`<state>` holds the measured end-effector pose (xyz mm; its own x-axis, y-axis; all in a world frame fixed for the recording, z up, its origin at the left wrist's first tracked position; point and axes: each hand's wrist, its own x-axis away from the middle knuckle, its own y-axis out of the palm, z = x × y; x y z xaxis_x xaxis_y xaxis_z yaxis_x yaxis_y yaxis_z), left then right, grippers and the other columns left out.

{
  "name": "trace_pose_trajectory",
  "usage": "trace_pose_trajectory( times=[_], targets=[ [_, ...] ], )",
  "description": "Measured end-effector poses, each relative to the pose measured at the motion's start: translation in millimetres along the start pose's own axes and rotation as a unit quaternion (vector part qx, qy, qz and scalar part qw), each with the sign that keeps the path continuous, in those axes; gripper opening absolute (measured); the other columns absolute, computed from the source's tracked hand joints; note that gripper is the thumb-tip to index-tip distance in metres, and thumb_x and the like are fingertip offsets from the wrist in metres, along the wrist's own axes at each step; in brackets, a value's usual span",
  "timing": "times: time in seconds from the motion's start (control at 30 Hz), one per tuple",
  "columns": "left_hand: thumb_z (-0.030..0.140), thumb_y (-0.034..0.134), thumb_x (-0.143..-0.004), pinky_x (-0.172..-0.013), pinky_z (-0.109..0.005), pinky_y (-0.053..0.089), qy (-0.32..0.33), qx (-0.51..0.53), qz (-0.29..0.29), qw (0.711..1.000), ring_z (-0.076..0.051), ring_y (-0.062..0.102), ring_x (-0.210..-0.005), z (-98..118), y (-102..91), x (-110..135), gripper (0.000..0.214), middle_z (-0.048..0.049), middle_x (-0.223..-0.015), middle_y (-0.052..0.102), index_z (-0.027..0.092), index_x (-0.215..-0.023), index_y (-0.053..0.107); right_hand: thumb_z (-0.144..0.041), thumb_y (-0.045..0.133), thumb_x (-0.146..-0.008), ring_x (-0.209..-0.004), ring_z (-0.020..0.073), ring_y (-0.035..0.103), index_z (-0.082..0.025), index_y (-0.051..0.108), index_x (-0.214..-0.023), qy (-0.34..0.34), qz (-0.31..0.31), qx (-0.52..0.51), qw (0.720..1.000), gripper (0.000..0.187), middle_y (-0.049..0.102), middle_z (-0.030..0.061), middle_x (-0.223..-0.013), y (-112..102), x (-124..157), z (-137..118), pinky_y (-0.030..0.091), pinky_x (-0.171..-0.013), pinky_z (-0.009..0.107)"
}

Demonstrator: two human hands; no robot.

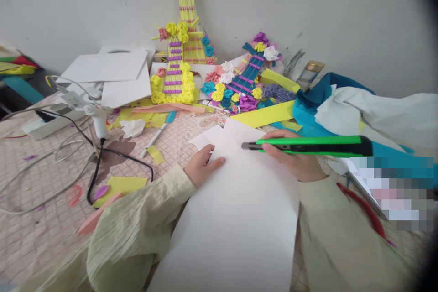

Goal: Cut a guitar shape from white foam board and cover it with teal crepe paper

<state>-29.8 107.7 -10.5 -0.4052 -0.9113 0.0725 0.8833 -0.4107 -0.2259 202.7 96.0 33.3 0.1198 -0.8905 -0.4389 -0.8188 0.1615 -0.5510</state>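
Observation:
A large white sheet of card (236,219) lies in front of me, its far end cut into an uneven, pointed outline. My left hand (205,166) grips the sheet's left edge, thumb on top; the fingertips are partly hidden. In my right hand (290,157) is a green and black utility knife (328,146), held level over the sheet's far right part. Its tip points left, and a short dark metal end shows there. I cannot tell whether the blade touches the card.
Paper-flower-trimmed model instruments, including a yellow one (174,73) and a blue one (248,75), lean at the wall. Left are a white glue gun (99,121), cables, a power strip (51,121) and white boards (102,68). Blue crepe paper (304,105) and a pen (159,132) lie about.

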Motion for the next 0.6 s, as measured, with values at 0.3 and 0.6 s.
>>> trace_pose_trajectory(
  times=[0.3,0.6],
  targets=[
    [0.048,0.056,-0.071,-0.042,-0.02,0.038,-0.015,0.012,-0.007,1.0,-0.011,0.054,-0.05,3.2,1.3,0.9,0.039,0.0005,-0.064,0.059,0.016,-0.091,0.048,-0.032,0.06,-0.073,-0.07,0.0155,0.058,-0.021,0.058,-0.078,-0.012,-0.02,0.01,1.0,0.012,0.063,0.0016,-0.078,-6.1,0.0,-4.2,0.045,-0.065,0.028],
    [0.049,0.061,-0.066,-0.045,-0.022,0.044,-0.033,0.082,-0.023,0.996,-0.013,0.058,-0.053,0.8,1.1,-0.5,0.043,-0.0002,-0.068,0.06,0.016,-0.09,0.046,-0.037,0.056,-0.076,-0.047,0.011,0.051,-0.021,0.057,-0.091,0.062,0.019,-0.129,0.99,0.021,0.056,-0.0026,-0.059,-3.2,2.3,-0.7,0.043,-0.048,0.026]
  ],
)
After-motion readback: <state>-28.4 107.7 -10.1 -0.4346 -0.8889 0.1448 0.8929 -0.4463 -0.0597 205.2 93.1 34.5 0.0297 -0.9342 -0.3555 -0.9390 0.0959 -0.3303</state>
